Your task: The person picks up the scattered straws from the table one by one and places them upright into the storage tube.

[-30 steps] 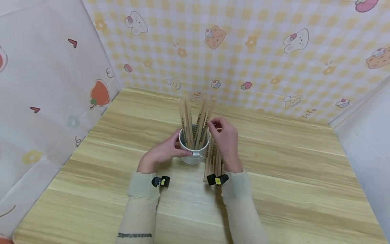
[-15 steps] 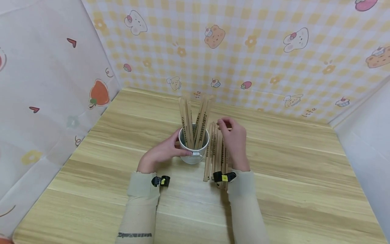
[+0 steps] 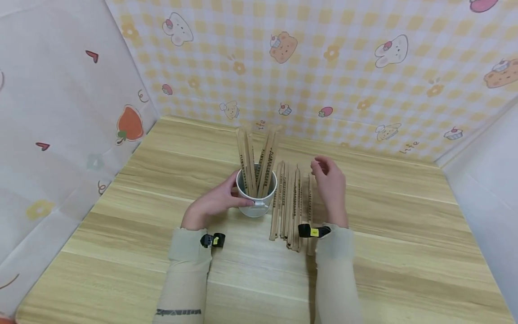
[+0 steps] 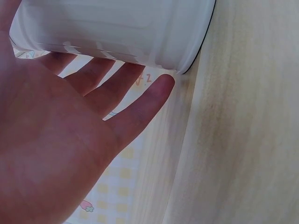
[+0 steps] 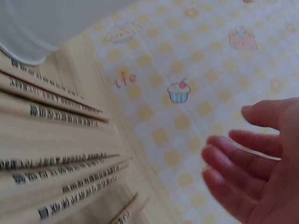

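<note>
My left hand [image 3: 214, 198] holds a small white bucket [image 3: 252, 212] upright on the table, thumb on the front near the rim and fingers round the far side. In the left wrist view, fingers [image 4: 100, 79] reach along the bucket wall [image 4: 117, 28]. Several paper-wrapped straws [image 3: 266, 162] with dark print stand in the bucket, leaning two ways. To its right lies a loose row of similar straws [image 3: 286, 202]. My right hand [image 3: 331, 184] hovers beside the rightmost straw [image 3: 310, 211], its fingers loosely bent and holding nothing, as the right wrist view confirms.
The wood-grain table [image 3: 388, 252] ends at the back against a yellow-checked cloth [image 3: 348, 90] with cartoon prints. A white patterned sheet [image 3: 73, 112] rises on the left, and another pale wall [image 3: 485, 180] stands on the right.
My right hand has moved right from the bucket's rim, past the lying straws, which now show more fully and spread wider. My left hand and the bucket have stayed in place.
</note>
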### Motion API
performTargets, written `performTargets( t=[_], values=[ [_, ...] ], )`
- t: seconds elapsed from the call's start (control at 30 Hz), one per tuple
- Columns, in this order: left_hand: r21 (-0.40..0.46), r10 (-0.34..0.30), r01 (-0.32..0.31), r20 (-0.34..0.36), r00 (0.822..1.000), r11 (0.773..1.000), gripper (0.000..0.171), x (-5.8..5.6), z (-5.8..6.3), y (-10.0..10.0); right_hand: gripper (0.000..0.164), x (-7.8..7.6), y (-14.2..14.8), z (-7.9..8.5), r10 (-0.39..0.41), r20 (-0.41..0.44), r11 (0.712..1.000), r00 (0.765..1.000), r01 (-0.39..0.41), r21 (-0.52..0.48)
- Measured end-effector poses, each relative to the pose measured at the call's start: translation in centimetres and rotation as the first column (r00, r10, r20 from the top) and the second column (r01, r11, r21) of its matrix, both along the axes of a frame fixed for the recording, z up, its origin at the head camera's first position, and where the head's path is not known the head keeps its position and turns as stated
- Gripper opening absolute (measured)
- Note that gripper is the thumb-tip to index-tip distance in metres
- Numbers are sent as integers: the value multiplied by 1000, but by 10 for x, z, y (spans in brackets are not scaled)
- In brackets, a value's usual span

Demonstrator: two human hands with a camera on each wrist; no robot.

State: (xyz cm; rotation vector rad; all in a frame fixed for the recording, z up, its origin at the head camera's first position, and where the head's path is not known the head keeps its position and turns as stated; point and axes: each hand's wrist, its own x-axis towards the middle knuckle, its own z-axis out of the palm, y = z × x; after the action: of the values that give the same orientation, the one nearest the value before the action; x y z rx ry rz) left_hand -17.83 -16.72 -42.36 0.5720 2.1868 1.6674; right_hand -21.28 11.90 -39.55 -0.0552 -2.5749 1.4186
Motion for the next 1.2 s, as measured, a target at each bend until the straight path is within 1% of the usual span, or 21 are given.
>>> performTargets(
  t=[0.13,0.27,0.53,0.7,0.83,0.97,1.07,1.2],
  values=[
    [4,0,0,8,1000,1000,89,0,0,0,48,-1,8,-3,4,97,996,995,-12,83],
    [2,5,-5,20,1000,1000,90,0,1,0,51,-3,16,-9,28,202,985,979,-61,159],
    [-7,10,-10,26,1000,1000,90,0,2,1,52,-4,28,-24,47,315,971,948,-118,208],
    [-17,17,-17,37,999,1000,90,1,2,1,46,-3,29,-29,63,364,963,929,-152,222],
    [-15,18,-17,46,999,1000,90,2,2,1,40,-1,28,-31,57,388,958,920,-161,239],
    [-6,22,-21,37,999,1000,90,2,2,2,35,0,27,-32,45,412,954,910,-162,253],
    [4,22,-22,37,999,1000,90,2,2,1,32,0,25,-33,40,424,955,905,-160,251],
    [20,7,-9,54,999,1000,90,2,3,2,27,-1,23,-36,38,439,956,898,-160,246]
  ],
)
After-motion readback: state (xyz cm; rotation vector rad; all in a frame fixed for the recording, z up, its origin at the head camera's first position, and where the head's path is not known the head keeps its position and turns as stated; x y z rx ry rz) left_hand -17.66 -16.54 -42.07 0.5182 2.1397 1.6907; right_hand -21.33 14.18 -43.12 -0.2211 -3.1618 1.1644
